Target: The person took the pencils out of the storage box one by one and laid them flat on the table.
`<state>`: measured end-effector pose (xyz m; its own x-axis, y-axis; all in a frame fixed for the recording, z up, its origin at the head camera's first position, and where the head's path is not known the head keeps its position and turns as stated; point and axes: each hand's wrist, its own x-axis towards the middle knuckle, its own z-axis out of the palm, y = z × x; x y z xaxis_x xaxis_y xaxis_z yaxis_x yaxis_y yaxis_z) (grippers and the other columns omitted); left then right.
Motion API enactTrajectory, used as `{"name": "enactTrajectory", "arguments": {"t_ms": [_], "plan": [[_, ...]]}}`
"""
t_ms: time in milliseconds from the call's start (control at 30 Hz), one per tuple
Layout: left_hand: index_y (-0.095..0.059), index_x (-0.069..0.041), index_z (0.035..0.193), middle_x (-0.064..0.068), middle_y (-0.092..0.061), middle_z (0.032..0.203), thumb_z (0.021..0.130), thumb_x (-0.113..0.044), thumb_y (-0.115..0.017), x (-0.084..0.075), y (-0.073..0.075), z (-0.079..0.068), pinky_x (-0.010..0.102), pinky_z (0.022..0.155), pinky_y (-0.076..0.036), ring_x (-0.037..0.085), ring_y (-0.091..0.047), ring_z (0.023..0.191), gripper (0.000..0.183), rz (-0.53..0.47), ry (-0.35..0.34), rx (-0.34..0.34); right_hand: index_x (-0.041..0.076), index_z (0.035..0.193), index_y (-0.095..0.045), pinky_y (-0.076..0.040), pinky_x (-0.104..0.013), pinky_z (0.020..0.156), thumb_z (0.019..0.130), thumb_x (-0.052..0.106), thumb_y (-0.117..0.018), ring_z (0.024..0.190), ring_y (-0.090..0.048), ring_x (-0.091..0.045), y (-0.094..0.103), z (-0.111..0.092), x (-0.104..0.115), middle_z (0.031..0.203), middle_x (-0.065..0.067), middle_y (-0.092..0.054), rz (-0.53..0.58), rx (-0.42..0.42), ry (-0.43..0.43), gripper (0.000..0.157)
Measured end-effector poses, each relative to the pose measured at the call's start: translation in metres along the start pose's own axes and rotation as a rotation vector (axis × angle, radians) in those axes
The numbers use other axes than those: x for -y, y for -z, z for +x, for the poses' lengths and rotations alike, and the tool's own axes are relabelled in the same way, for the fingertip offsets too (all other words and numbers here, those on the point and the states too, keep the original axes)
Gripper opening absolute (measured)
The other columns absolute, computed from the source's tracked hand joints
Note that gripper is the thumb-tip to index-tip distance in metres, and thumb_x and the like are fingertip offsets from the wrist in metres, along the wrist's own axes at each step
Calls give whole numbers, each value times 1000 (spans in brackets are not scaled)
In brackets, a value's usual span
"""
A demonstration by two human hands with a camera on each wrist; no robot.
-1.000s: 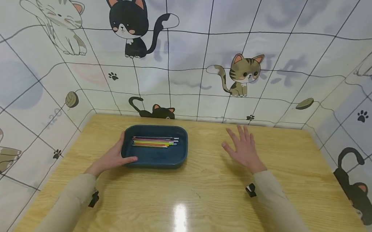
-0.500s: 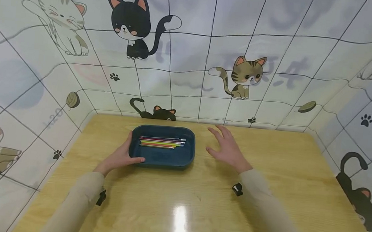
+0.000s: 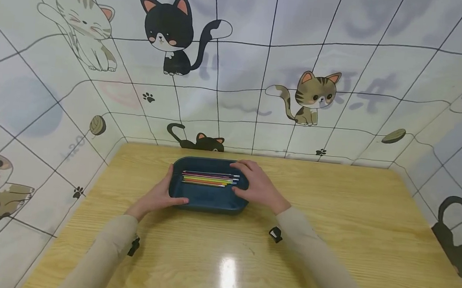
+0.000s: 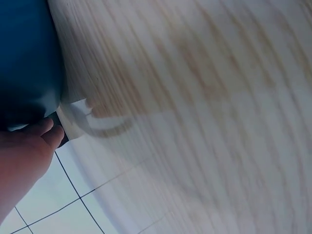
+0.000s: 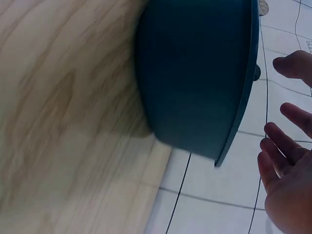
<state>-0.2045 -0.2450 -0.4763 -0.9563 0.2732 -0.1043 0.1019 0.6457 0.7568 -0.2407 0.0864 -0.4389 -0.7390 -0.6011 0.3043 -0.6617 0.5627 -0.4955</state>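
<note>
A dark blue tray (image 3: 206, 201) stands on the wooden table, and several coloured pencils (image 3: 208, 179) lie side by side inside it. At the tray's left end, my left hand (image 3: 158, 198) grips it, thumb over the front rim and fingers along the outer side. In the left wrist view the fingertips of that hand (image 4: 27, 153) press against the tray's wall (image 4: 29, 58). My right hand (image 3: 261, 188) overlaps the tray's right end in the head view, fingers loosely bent and parted. The right wrist view shows this hand (image 5: 290, 178) apart from the tray's rim (image 5: 246, 102).
The wooden table (image 3: 332, 206) ends at a cloth backdrop (image 3: 245, 64) printed with cats and grid lines, which also rises on both sides. A glare spot lies on the table's front part. Black straps show near both wrists.
My right hand has swung left from the bare table to the tray's right end, its spread fingers bending. The tray and my left hand sit slightly further right in the view.
</note>
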Motion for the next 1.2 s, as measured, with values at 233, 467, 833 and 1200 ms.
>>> {"name": "enactTrajectory", "arguments": {"t_ms": [233,467,833,1200], "plan": [[17,-5,151,22,6,158,77,-45,-80,-3,-3,3,54,112,-15,40,-7,143,129,5,15,-2,5,136,-52,-43,-47,96,88,16,-71,119,-50,-30,-19,14,12,132,-12,-51,144,32,-114,53],[15,-4,152,21,5,158,76,-45,-81,-1,-4,7,53,112,-16,39,-9,143,129,2,-2,-10,3,128,-57,-46,-41,89,88,10,-71,106,-57,-26,-37,27,11,118,-12,-58,197,56,-196,43],[14,-7,153,20,2,159,75,-46,-81,-1,-6,8,52,112,-17,38,-11,143,129,-18,9,-12,3,121,-62,-46,-40,93,87,6,-72,111,-57,-26,-53,39,8,118,-11,-62,234,113,-243,36],[11,-7,154,20,-2,159,74,-45,-82,-1,-6,10,50,112,-18,36,-15,143,128,-29,9,-25,3,109,-70,-51,-34,84,85,2,-72,97,-64,-21,-70,55,9,103,-8,-69,159,179,-280,24]]}}
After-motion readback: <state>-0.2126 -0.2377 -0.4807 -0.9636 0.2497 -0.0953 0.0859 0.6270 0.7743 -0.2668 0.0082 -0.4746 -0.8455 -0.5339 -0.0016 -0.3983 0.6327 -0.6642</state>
